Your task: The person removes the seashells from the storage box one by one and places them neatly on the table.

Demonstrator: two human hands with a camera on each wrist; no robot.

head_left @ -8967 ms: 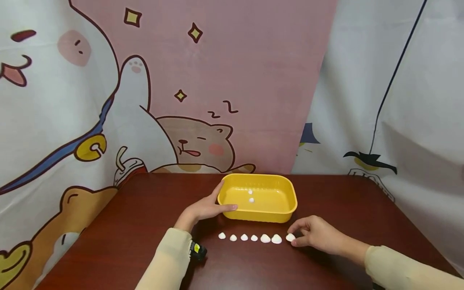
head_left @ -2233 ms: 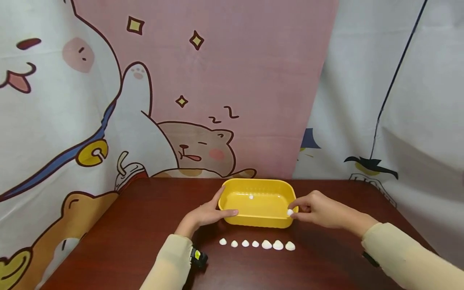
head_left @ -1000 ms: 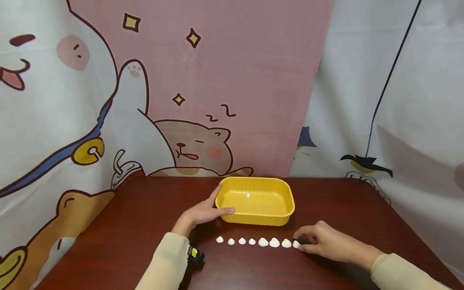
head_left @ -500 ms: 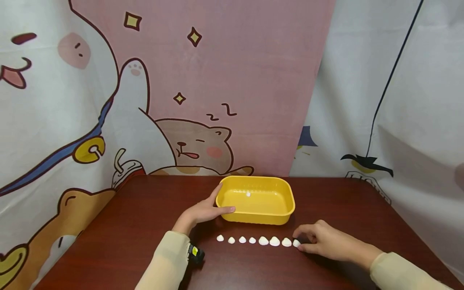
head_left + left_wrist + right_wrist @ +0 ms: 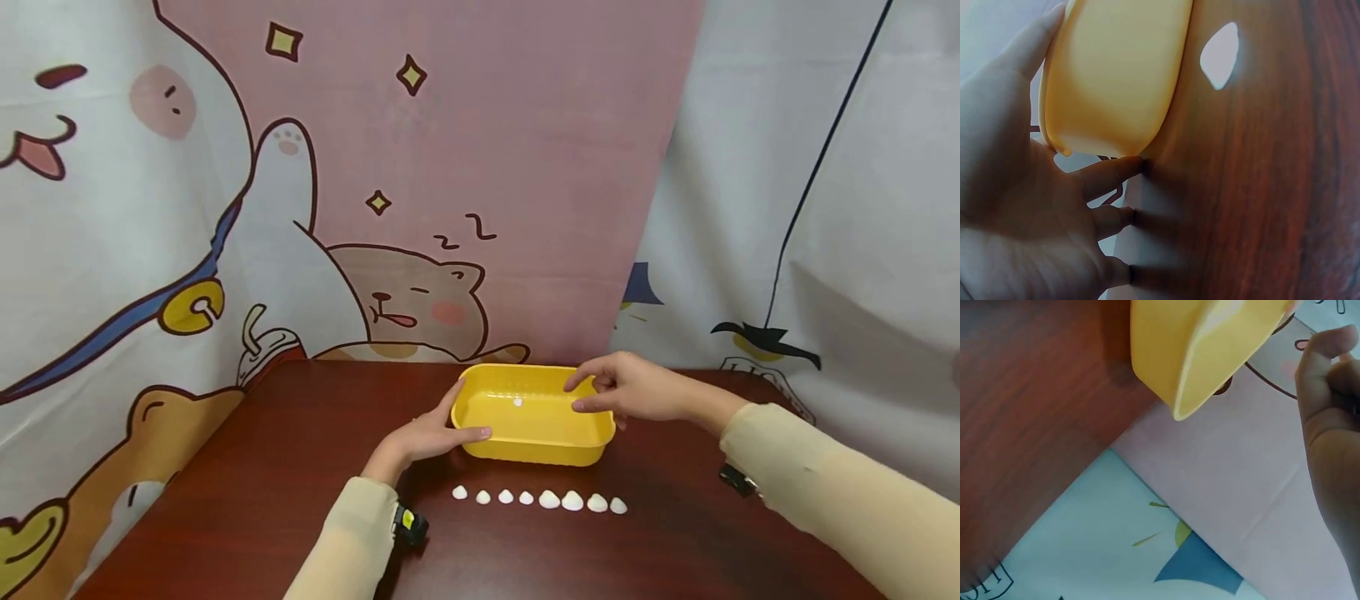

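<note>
A yellow plastic basin (image 5: 536, 454) stands on the table, with one small white seashell (image 5: 518, 402) on its floor. My left hand (image 5: 423, 435) holds the basin's left end, thumb over the front rim and the other fingers at its side. In the left wrist view the basin's end (image 5: 1113, 75) sits between thumb and fingers. My right hand (image 5: 637, 387) hovers over the basin's right end, thumb and forefinger apart with nothing between them. In front of the basin runs a row of several white seashells (image 5: 572, 500), the larger ones toward the right.
The dark red wooden table (image 5: 300, 500) reaches back to a cartoon-printed cloth (image 5: 555, 167). One shell (image 5: 1220, 55) of the row lies close beside the basin in the left wrist view. A black device (image 5: 410, 527) sits at the left wrist.
My right hand has left the shell at the row's right end and moved up over the basin. Since the oldest frame, one shell has gone from the basin and the row has gained one.
</note>
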